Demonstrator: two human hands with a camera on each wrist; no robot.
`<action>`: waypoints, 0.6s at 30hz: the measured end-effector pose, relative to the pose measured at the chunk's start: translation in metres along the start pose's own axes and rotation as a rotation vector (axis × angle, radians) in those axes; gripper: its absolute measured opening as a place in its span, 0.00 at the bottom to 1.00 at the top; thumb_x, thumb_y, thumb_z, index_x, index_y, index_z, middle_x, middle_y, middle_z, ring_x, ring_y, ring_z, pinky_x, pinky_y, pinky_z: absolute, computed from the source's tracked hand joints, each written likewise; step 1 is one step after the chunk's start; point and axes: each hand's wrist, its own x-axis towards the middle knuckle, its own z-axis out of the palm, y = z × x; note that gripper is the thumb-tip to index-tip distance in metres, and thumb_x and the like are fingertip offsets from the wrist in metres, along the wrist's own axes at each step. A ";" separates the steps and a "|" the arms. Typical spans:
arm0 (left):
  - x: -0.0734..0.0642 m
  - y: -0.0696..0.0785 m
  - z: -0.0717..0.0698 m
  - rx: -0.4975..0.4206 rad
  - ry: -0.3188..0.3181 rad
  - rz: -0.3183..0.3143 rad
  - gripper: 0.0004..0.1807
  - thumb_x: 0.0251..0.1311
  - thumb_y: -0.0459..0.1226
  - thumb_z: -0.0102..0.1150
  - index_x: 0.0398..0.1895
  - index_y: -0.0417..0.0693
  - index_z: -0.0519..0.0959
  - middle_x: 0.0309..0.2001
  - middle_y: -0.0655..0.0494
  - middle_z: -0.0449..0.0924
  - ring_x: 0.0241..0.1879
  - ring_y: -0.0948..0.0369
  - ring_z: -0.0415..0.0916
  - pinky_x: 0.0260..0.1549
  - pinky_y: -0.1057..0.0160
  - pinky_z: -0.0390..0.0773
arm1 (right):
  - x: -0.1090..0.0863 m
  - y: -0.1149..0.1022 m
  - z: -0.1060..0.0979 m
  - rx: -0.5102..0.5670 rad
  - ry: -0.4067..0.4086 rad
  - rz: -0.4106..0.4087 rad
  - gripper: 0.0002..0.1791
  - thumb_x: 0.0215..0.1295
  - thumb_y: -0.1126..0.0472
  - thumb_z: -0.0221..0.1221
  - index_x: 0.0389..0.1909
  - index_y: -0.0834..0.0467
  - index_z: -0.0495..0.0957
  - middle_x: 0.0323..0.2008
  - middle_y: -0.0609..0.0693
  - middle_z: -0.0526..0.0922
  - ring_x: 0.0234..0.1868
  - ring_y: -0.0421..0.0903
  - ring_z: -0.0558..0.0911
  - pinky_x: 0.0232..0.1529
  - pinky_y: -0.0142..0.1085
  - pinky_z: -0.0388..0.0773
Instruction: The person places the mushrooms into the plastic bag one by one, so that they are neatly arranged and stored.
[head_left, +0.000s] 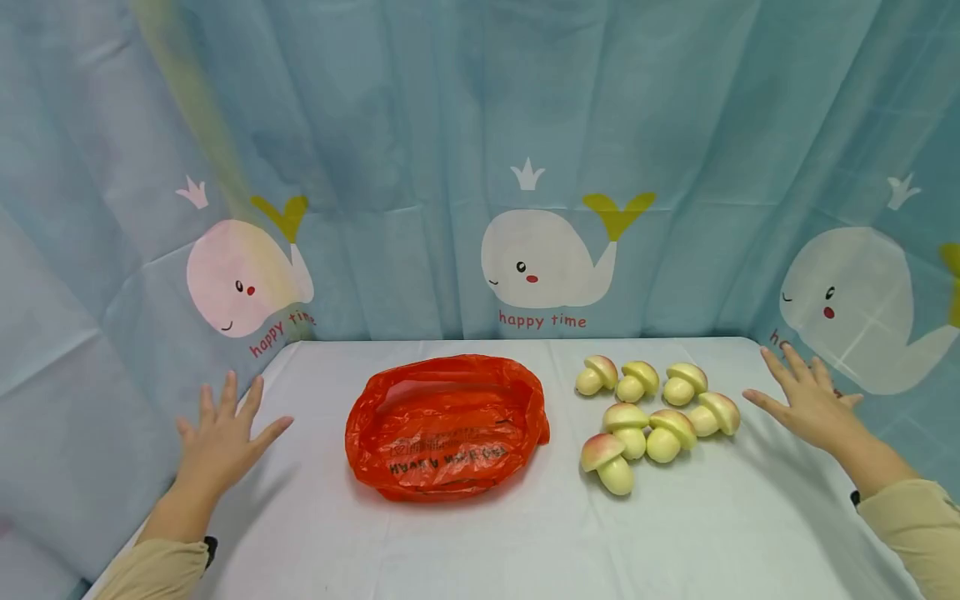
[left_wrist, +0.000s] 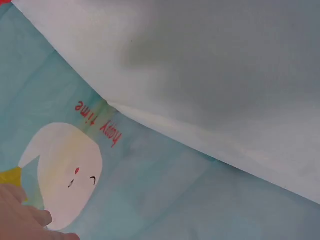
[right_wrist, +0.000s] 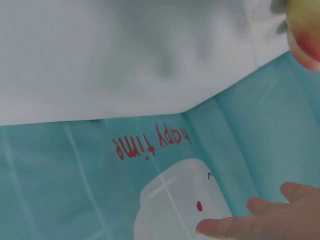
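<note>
A red plastic bag [head_left: 450, 467] lies with its mouth spread wide, left of the table's middle, dark print showing inside. To its right sits a loose group of several mushroom-shaped items [head_left: 663, 437], pale yellow-green with some pink on their caps. My left hand [head_left: 221, 437] hovers over the table's left side, fingers spread, holding nothing. Over the right edge my right hand [head_left: 813, 404] is also spread and holds nothing; the mushroom shapes are the nearest things to it. In the right wrist view, part of one yellow and red mushroom shape [right_wrist: 305, 30] shows at the corner.
A white cloth [head_left: 480, 550] covers the table. Blue curtains [head_left: 420, 208] printed with white whales and "happy time" hang behind it and along both sides, close to each hand.
</note>
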 end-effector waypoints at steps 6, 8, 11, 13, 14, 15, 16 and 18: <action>-0.001 0.012 0.002 -0.097 -0.016 0.022 0.50 0.66 0.61 0.47 0.76 0.39 0.41 0.72 0.25 0.32 0.67 0.24 0.29 0.50 0.16 0.39 | 0.001 -0.003 0.004 0.091 0.000 0.010 0.50 0.71 0.39 0.48 0.76 0.55 0.27 0.72 0.70 0.24 0.66 0.81 0.28 0.43 0.85 0.34; -0.002 0.018 0.003 -0.207 -0.054 0.026 0.50 0.67 0.57 0.49 0.76 0.37 0.39 0.72 0.25 0.31 0.68 0.25 0.28 0.53 0.18 0.40 | 0.001 -0.005 0.006 0.159 -0.006 0.004 0.51 0.71 0.41 0.49 0.75 0.59 0.27 0.71 0.74 0.26 0.66 0.81 0.30 0.48 0.83 0.36; -0.002 0.026 0.004 -0.394 -0.121 0.029 0.49 0.67 0.51 0.53 0.76 0.37 0.37 0.73 0.26 0.28 0.69 0.27 0.29 0.56 0.21 0.41 | 0.000 -0.007 0.009 0.272 -0.026 -0.016 0.52 0.72 0.45 0.51 0.74 0.65 0.26 0.70 0.78 0.28 0.67 0.79 0.31 0.57 0.77 0.36; -0.002 0.031 0.004 -0.489 -0.156 0.028 0.48 0.67 0.48 0.54 0.77 0.39 0.37 0.73 0.27 0.29 0.70 0.29 0.30 0.57 0.23 0.42 | 0.000 -0.008 0.011 0.326 -0.044 -0.017 0.53 0.71 0.47 0.53 0.73 0.67 0.25 0.70 0.77 0.29 0.68 0.78 0.33 0.59 0.76 0.38; -0.003 0.033 0.004 -0.517 -0.167 0.032 0.48 0.67 0.47 0.55 0.77 0.40 0.38 0.73 0.27 0.30 0.70 0.30 0.32 0.58 0.23 0.43 | 0.000 -0.009 0.012 0.348 -0.061 -0.007 0.53 0.71 0.47 0.54 0.73 0.67 0.25 0.70 0.76 0.28 0.68 0.79 0.34 0.58 0.75 0.40; -0.003 0.036 0.004 -0.535 -0.173 0.039 0.47 0.67 0.46 0.56 0.77 0.40 0.40 0.73 0.27 0.31 0.70 0.30 0.34 0.57 0.23 0.45 | 0.000 -0.010 0.013 0.366 -0.081 0.005 0.54 0.71 0.47 0.54 0.73 0.65 0.23 0.70 0.75 0.27 0.67 0.80 0.36 0.58 0.76 0.43; -0.003 0.039 0.004 -0.545 -0.178 0.043 0.46 0.66 0.46 0.56 0.77 0.40 0.42 0.74 0.27 0.33 0.70 0.30 0.36 0.57 0.24 0.47 | 0.001 -0.011 0.013 0.383 -0.101 0.021 0.54 0.71 0.47 0.54 0.73 0.64 0.23 0.71 0.75 0.27 0.66 0.81 0.39 0.57 0.76 0.46; -0.005 0.046 0.004 -0.560 -0.190 0.044 0.44 0.65 0.46 0.58 0.77 0.41 0.47 0.74 0.28 0.36 0.70 0.30 0.38 0.57 0.24 0.50 | 0.002 -0.013 0.015 0.413 -0.140 0.044 0.54 0.71 0.47 0.54 0.73 0.62 0.21 0.71 0.76 0.29 0.64 0.84 0.44 0.54 0.76 0.52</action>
